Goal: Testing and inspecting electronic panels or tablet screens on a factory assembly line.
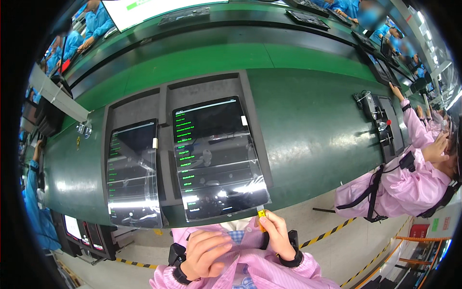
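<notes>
My right hand [275, 235] is closed in a pinch on a small yellow piece [262, 214] with a pale end. Its tip is at the lower right corner of a large tablet [219, 159]; whether it touches cannot be made out. That tablet's screen is lit, dark with a column of green text lines, under a shiny clear film. My left hand [206, 254] hovers before my chest, fingers stretched out and holding nothing. Left of the large tablet lies a second tablet [134, 176], also filmed over and showing green lines. White tabs stick to both tablets' right edges.
A dark grey foam tray [163, 108] lies under both tablets on the green table [308, 120]. At the right stands a black fixture [385, 123] with a red knob, beside a co-worker in pink [404, 185]. A conveyor [231, 38] runs behind.
</notes>
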`<state>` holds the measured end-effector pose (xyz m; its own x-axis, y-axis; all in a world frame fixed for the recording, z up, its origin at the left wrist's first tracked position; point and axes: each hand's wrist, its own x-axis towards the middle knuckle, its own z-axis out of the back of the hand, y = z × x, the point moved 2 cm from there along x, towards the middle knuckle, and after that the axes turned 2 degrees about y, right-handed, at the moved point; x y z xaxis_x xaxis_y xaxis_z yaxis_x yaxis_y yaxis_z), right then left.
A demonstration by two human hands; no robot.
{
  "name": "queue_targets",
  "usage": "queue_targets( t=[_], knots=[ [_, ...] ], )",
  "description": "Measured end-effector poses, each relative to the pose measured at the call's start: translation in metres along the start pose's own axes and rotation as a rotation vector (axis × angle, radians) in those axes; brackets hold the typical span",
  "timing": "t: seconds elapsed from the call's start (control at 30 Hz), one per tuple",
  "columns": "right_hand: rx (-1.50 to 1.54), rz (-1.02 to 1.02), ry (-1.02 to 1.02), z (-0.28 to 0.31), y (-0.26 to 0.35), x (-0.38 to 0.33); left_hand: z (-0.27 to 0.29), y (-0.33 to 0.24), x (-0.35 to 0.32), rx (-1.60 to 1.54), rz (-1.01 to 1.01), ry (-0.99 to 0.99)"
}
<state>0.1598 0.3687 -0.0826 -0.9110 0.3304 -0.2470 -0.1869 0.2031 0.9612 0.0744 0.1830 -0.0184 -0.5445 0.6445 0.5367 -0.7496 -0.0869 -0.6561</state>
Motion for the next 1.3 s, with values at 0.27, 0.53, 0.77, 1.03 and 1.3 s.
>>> queue_targets(
  t=[0.27,0.53,0.77,1.03,1.3],
  knots=[
    [0.047,-0.005,0.034,0.000,-0.001,0.012,-0.034,0.001,0.032,0.164,0.163,0.154],
    [0.017,0.099,-0.058,0.014,0.006,0.017,-0.059,0.014,0.048,0.273,0.217,0.265],
    [-0.089,0.101,-0.071,0.029,0.016,0.032,-0.064,0.019,0.047,0.373,0.140,0.198],
    [-0.194,0.107,-0.034,0.032,0.015,0.038,-0.067,0.017,0.049,0.400,0.137,0.158],
    [-0.287,0.146,-0.057,0.029,0.016,0.039,-0.070,0.018,0.047,0.405,0.137,0.103]
  ],
)
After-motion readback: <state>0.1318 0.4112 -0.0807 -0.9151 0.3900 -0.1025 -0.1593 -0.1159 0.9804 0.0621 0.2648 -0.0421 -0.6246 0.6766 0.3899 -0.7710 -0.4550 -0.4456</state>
